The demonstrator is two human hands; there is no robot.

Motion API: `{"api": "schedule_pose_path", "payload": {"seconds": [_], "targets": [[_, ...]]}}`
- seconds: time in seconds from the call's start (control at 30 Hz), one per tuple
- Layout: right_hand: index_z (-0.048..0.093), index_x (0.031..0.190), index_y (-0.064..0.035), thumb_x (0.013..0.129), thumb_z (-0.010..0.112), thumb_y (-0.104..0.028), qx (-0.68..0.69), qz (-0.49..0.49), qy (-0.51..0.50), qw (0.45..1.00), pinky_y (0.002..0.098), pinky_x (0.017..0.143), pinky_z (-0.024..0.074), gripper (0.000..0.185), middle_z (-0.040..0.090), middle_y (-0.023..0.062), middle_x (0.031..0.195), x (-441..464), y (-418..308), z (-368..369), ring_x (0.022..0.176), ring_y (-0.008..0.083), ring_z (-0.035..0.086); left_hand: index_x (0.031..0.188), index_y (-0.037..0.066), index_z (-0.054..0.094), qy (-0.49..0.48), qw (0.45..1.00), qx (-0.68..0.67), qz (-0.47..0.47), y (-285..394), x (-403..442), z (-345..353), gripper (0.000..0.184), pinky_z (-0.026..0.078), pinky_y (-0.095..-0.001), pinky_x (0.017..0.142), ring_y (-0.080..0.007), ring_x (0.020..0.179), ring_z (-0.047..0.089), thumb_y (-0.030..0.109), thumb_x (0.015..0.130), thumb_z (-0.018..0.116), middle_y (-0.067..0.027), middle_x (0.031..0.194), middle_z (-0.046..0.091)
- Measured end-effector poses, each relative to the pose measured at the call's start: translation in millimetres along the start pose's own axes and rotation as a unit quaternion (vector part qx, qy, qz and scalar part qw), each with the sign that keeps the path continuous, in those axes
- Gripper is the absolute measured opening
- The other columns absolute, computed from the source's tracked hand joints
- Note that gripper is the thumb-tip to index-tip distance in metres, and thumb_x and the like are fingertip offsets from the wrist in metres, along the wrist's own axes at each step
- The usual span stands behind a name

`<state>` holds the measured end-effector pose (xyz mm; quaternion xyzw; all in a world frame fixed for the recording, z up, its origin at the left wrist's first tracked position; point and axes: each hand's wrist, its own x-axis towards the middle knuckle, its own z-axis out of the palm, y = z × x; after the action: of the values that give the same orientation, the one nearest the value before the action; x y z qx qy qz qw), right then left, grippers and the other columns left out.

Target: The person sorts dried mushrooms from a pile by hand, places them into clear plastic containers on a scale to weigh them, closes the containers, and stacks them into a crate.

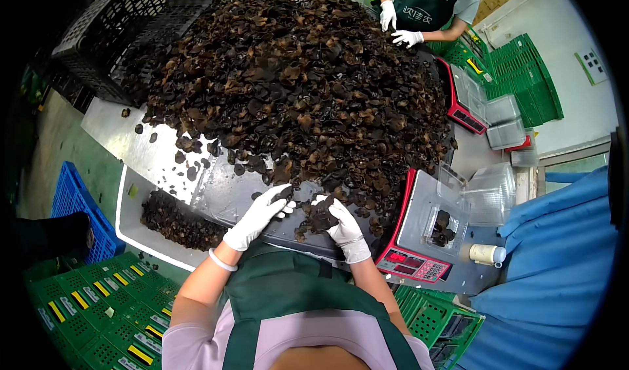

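My right hand (344, 226) is gripping a clump of dark pieces (319, 217) near the middle of the surface's (219, 198) near edge. My left hand (265, 214) is bending its fingers just beside; a dark piece is showing at the fingertips, but I cannot tell if it is gripping this one. A big pile (295, 88) of similar pieces is spreading from there toward the far edge. Near the right corner closest to me, a red scale (414, 263) is carrying a clear tray (429, 216) with some pieces inside. A white tub (122, 216) is standing by the near left corner.
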<state>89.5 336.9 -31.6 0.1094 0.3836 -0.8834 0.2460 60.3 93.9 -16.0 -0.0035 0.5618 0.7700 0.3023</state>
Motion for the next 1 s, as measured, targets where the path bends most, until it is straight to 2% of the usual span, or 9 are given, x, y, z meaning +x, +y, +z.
{"api": "schedule_pose_path", "payload": {"seconds": [0.17,0.3,0.4,0.47,0.53,0.6,0.73,0.8,1.0], "targets": [[0.038,0.136,0.0024,0.093,0.046,-0.014,0.082,-0.023,-0.05,0.995,0.0379,0.101,0.0411,0.046,0.053,0.0143,0.127,3.3,2.4,10.9,0.118,0.0243,0.052,0.133,0.005,0.042,-0.029,0.976,-0.211,-0.042,8.6,-7.9,4.5,0.047,0.05,-0.0323,0.086,-0.02,0.104,0.06,0.025,0.092,0.055,-0.0109,0.118,0.06],[0.034,0.138,0.0032,0.095,0.045,-0.014,0.067,-0.032,-0.085,0.994,0.0366,0.103,0.0387,0.048,0.052,0.0147,0.129,2.9,-8.5,37.9,0.12,0.0242,0.051,0.129,0.006,0.045,-0.018,0.975,-0.214,-0.056,19.8,-14.9,11.3,0.046,0.05,-0.0332,0.088,-0.0209,0.111,0.056,0.028,0.09,0.058,-0.0116,0.127,0.054],[0.036,0.137,0.0033,0.094,0.045,-0.011,0.007,-0.02,-0.05,0.999,0.0366,0.103,0.039,0.046,0.052,0.0143,0.128,9.4,-3.7,43.0,0.12,0.0233,0.05,0.124,0.007,0.047,0.003,0.985,-0.168,-0.043,24.7,-22.0,18.4,0.041,0.05,-0.0327,0.087,-0.0173,0.108,0.056,0.024,0.089,0.061,-0.0066,0.117,0.056],[0.044,0.131,0.0036,0.093,0.047,-0.011,-0.039,-0.024,-0.037,0.998,0.0353,0.102,0.0397,0.04,0.055,0.0132,0.125,12.0,-3.7,53.5,0.117,0.022,0.052,0.121,0.004,0.05,0.041,0.988,-0.144,-0.038,33.2,-27.5,27.0,0.037,0.051,-0.0252,0.081,-0.0111,0.101,0.055,0.012,0.087,0.063,-0.0044,0.112,0.054],[0.051,0.123,0.0038,0.091,0.05,-0.011,-0.174,-0.06,-0.023,0.983,0.0334,0.1,0.0402,0.034,0.058,0.0119,0.121,16.1,-4.2,64.8,0.112,0.0212,0.054,0.122,0.004,0.049,0.062,0.994,-0.093,-0.011,28.8,-26.5,21.6,0.038,0.051,-0.0248,0.079,-0.0094,0.098,0.055,0.01,0.087,0.063,-0.0032,0.11,0.055],[0.054,0.119,0.0041,0.09,0.052,-0.01,-0.179,-0.069,-0.025,0.981,0.0328,0.099,0.0405,0.032,0.06,0.0113,0.117,19.5,-2.8,76.1,0.109,0.0206,0.056,0.121,0.004,0.05,0.071,0.992,-0.101,0.007,27.3,-30.1,14.8,0.036,0.051,-0.0238,0.076,-0.0095,0.095,0.056,0.01,0.088,0.062,-0.0036,0.11,0.056],[0.052,0.122,0.003,0.091,0.051,-0.011,-0.061,-0.069,-0.049,0.994,0.0343,0.099,0.0421,0.034,0.058,0.0115,0.119,22.2,1.0,88.0,0.11,0.0209,0.055,0.12,0.004,0.052,0.064,0.958,-0.278,-0.002,25.5,-40.5,3.0,0.031,0.053,-0.0246,0.078,-0.0113,0.092,0.059,0.011,0.09,0.059,-0.0051,0.106,0.058],[0.049,0.124,0.0023,0.091,0.052,-0.01,0.096,-0.026,-0.033,0.994,0.0344,0.098,0.043,0.035,0.058,0.0114,0.119,20.1,2.8,95.3,0.11,0.0211,0.056,0.116,0.004,0.051,-0.003,0.942,-0.336,0.013,22.7,-43.8,-3.1,0.028,0.055,-0.0246,0.074,-0.0121,0.09,0.06,0.011,0.091,0.059,-0.0048,0.107,0.058],[0.051,0.122,0.0016,0.092,0.052,-0.011,-0.046,-0.049,-0.041,0.997,0.0338,0.096,0.0439,0.032,0.059,0.0105,0.114,18.6,11.3,95.8,0.108,0.0203,0.056,0.116,0.006,0.052,0.068,0.974,-0.215,0.014,35.6,-56.5,9.1,0.031,0.053,-0.0264,0.079,-0.0124,0.098,0.056,0.021,0.09,0.061,-0.0043,0.11,0.057]]}}
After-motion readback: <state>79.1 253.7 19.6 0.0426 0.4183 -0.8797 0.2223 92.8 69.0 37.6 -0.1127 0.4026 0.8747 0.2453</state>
